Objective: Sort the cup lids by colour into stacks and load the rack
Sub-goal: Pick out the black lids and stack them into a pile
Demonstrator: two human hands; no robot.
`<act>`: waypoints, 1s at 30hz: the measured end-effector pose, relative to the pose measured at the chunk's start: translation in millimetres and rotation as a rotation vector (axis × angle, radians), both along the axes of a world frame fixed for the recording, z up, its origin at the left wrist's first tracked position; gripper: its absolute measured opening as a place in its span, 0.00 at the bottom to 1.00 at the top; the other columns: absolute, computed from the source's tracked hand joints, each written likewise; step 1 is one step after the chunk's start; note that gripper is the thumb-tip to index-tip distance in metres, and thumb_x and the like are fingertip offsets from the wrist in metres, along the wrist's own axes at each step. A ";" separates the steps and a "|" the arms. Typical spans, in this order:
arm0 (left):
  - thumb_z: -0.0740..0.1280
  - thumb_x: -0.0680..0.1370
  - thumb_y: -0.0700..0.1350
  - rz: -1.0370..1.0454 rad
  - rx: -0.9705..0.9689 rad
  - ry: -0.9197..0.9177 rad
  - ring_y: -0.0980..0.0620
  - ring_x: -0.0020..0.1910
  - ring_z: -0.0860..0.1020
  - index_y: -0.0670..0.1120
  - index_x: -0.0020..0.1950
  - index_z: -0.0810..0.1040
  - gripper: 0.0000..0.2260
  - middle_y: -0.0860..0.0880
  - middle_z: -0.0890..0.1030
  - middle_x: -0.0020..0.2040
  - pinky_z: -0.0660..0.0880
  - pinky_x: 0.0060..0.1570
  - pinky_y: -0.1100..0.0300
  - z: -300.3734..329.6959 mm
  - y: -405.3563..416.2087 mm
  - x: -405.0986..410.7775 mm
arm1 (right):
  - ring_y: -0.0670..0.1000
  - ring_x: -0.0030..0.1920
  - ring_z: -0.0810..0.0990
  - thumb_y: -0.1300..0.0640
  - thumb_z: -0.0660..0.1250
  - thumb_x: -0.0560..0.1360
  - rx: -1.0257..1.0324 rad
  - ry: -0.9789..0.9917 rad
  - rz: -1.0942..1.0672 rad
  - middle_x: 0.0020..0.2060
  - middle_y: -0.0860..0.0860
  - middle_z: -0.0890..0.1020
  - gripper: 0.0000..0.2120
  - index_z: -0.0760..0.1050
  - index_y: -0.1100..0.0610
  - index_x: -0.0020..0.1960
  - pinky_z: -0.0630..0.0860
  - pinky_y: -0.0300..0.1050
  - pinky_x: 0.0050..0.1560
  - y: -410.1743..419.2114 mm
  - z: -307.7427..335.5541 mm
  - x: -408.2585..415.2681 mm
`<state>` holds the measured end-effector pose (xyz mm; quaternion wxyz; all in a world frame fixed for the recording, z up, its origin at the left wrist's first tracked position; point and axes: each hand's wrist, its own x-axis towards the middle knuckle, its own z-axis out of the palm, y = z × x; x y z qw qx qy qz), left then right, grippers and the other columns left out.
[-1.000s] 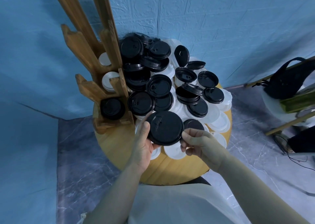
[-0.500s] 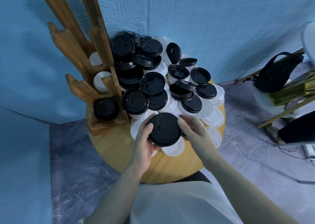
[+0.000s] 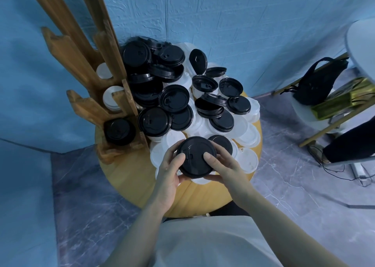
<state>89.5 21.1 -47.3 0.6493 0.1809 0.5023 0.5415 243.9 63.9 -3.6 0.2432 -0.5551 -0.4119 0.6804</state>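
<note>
Both hands grip one black lid (image 3: 194,151), or a short stack of them, above the front of the round wooden table (image 3: 132,177). My left hand (image 3: 169,170) holds its left rim with the thumb on top. My right hand (image 3: 222,168) holds the right rim, thumb also on top. Behind lies a heap of black lids (image 3: 172,98) mixed with white lids (image 3: 247,161). The wooden rack (image 3: 85,70) stands at the table's left, with black lids (image 3: 119,131) in its lowest slot and white lids (image 3: 112,100) in the slots above.
A blue wall closes in behind and to the left. On the right stands a gold-framed stand (image 3: 324,122) holding a black bag (image 3: 318,82), with cables (image 3: 343,169) on the grey marble floor. A white round edge (image 3: 361,45) juts in at the upper right.
My right hand moved in from the right and took hold of the black lid's right rim, its thumb now on top. The view shifted slightly, the table now sitting lower left.
</note>
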 end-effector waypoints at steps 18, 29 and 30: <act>0.70 0.70 0.54 -0.053 0.052 0.015 0.48 0.65 0.78 0.54 0.71 0.71 0.29 0.49 0.79 0.67 0.80 0.55 0.45 -0.1 11.0 1.5 | 0.49 0.57 0.82 0.48 0.71 0.70 0.032 0.012 0.029 0.55 0.49 0.83 0.23 0.75 0.45 0.65 0.81 0.55 0.55 21.6 -7.1 3.2; 0.72 0.71 0.52 0.160 0.060 0.069 0.46 0.65 0.78 0.58 0.68 0.75 0.24 0.49 0.79 0.65 0.79 0.59 0.41 0.1 38.7 48.0 | 0.46 0.55 0.83 0.52 0.69 0.75 0.064 0.024 0.159 0.53 0.41 0.84 0.24 0.71 0.44 0.70 0.82 0.42 0.47 68.0 -3.3 27.8; 0.72 0.71 0.52 0.193 0.059 0.069 0.46 0.65 0.78 0.56 0.68 0.75 0.25 0.48 0.80 0.65 0.79 0.58 0.44 0.6 41.6 55.6 | 0.46 0.54 0.83 0.53 0.69 0.76 0.058 0.035 0.175 0.52 0.41 0.84 0.23 0.71 0.44 0.70 0.82 0.43 0.49 73.4 -3.3 33.8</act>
